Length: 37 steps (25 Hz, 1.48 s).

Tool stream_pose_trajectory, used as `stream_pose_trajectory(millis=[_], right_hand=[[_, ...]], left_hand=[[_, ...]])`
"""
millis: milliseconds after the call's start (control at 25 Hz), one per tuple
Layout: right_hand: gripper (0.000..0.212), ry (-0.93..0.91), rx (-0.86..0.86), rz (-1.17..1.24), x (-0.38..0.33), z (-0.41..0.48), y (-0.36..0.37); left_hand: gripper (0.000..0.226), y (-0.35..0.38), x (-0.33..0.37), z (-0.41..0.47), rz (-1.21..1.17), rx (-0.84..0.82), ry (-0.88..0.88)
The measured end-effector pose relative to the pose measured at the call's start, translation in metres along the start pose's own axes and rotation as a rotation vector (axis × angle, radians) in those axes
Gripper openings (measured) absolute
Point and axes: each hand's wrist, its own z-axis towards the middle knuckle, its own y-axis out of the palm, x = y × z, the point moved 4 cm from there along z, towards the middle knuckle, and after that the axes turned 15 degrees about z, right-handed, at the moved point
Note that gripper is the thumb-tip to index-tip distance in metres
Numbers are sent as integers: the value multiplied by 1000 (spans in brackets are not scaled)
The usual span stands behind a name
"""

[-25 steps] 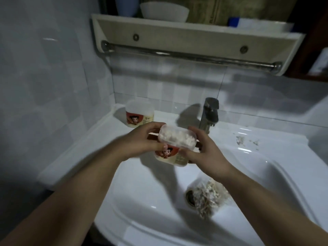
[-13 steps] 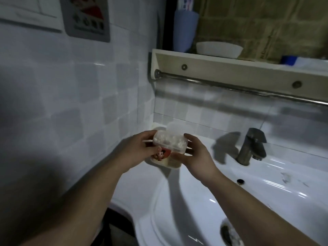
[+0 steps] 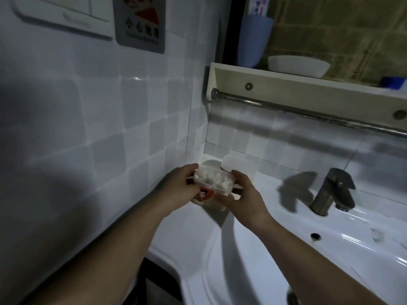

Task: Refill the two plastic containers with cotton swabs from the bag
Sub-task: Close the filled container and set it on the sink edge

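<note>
My left hand (image 3: 178, 190) and right hand (image 3: 242, 194) grip the filled container (image 3: 214, 183) at the bench (image 3: 266, 183) corner; next, I judge, release it beside the second container (image 3: 233, 165).

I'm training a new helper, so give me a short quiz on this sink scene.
1. True or false: the clear plastic container of cotton swabs stands unheld on the white sink.
2. The grey metal faucet is on the container's: A left, B right.
3. Beside the blue plastic cup on the shelf sits a white ____.
Key: 1 false, left hand and right hand hold it; 2 B; 3 bowl.
</note>
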Motion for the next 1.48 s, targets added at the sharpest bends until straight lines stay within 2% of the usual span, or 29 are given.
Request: stream_pose_trajectory(millis=[80, 160, 280, 360, 440, 520, 680, 880, 1040, 1240, 1360, 1480], right_hand=[[53, -64, 96, -49, -2, -1, -11], [45, -103, 231, -67, -1, 4, -29], [49, -65, 321, -92, 0, 15, -48], [59, 9, 284, -85, 2, 22, -51], [65, 45, 221, -122, 8, 27, -51], [63, 71, 160, -169, 14, 31, -52], [62, 120, 104, -82, 23, 39, -54], [55, -17, 223, 109, 14, 36, -80], [42, -141, 352, 96, -15, 11, -107], [27, -134, 283, 3, -46, -35, -139], [27, -121, 237, 27, -49, -58, -156], [30, -76, 158, 69, -39, -82, -172]], left_hand=[[57, -5, 6, 4, -28, 27, -40], [54, -10, 16, 12, -18, 62, -48], [46, -13, 33, 26, 261, 93, -48], [47, -7, 45, 37, 454, 31, -51], [51, 2, 59, 45, 547, -42, -27], [53, 10, 74, 52, 578, -90, 19], [52, 20, 96, 61, 622, -135, 56], [62, 21, 121, 52, 388, 35, 179], [69, 27, 144, 39, 271, 109, 300], [78, 44, 158, 18, 104, 31, 353], [74, 57, 158, 2, 8, -80, 335], [85, 76, 159, -22, -82, -212, 331]])
